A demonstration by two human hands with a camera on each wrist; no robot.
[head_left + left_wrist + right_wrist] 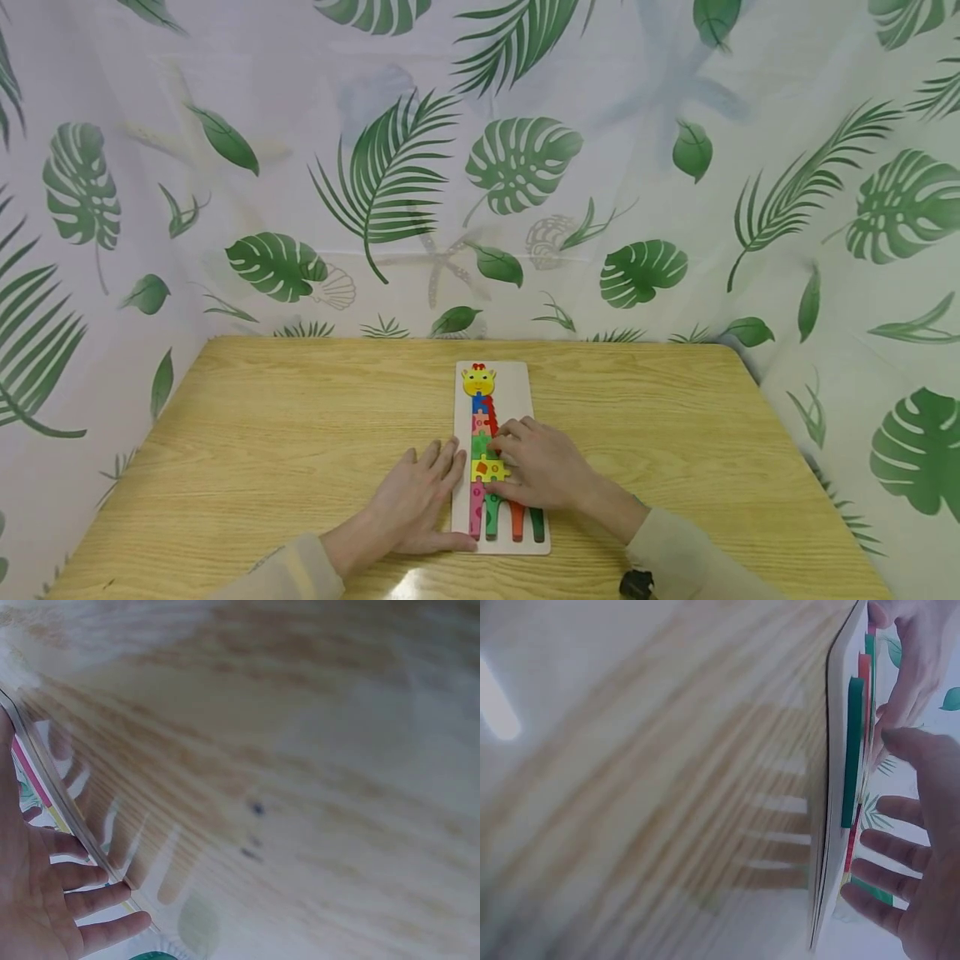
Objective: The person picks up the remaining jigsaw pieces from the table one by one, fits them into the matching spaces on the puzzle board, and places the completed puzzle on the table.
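Observation:
A giraffe puzzle [480,446] of coloured pieces lies on a pale rectangular board [512,379], with the yellow giraffe head [478,381] at the far end. My left hand [420,492] rests along the board's left edge, its fingers extended and its thumb across the near corner. Over the right side of the giraffe's body is my right hand [547,467], with fingertips right at the pieces; it hides part of the body. In the right wrist view its fingers [889,847] are spread beside the raised dark green leg piece [853,754]. Neither hand grips anything.
The board sits on a wooden table [300,400], near its front middle. Behind and at both sides hangs a white leaf-print curtain [420,167]. A dark object [636,583] shows at the right sleeve, by the table's near side.

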